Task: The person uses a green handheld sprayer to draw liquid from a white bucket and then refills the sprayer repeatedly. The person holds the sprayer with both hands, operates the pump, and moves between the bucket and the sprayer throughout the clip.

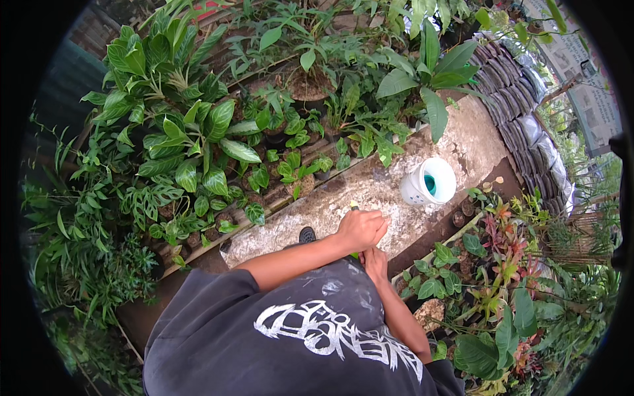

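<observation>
My left hand is closed around a slim object, likely a tool handle, whose yellow-green and black end sticks out past the knuckles. The rest of it is hidden in the fist. Just below, close against my belly, is my right hand with curled fingers. It lies right under the left wrist; whether it grips anything is hidden. A small bright green bit shows beside the right fingers, too small to identify. Beyond the hands, a white plastic bucket stands upright on the path with something blue-green inside.
A pale, worn concrete path runs diagonally, with my dark shoe on it. Potted foliage plants line the far side, bromeliads the near right. Stacked dark bags stand at the path's upper right end. A banner bears writing.
</observation>
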A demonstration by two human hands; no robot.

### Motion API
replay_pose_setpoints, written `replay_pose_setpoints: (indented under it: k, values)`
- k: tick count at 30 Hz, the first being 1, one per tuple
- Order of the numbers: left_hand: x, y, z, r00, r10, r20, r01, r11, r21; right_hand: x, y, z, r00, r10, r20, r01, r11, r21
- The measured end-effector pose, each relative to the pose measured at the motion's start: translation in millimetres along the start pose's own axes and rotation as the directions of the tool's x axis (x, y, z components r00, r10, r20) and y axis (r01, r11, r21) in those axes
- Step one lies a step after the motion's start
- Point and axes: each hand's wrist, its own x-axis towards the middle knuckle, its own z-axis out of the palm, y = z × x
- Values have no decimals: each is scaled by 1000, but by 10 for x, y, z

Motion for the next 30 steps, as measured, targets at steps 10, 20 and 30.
replay_pose_setpoints:
  k: [10,20,30]
  values:
    - [181,-129,514,970,-204,132,211,977,-40,452,331,-530,995,-2,105,-10,993,116]
    - [414,51,759,934,-356,32,357,927,-113,829,575,-1051,968,174,182,-215,946,243]
    - [651,46,921,903,-415,114,420,908,-20,1041,810,-1209,951,184,250,-245,940,237]
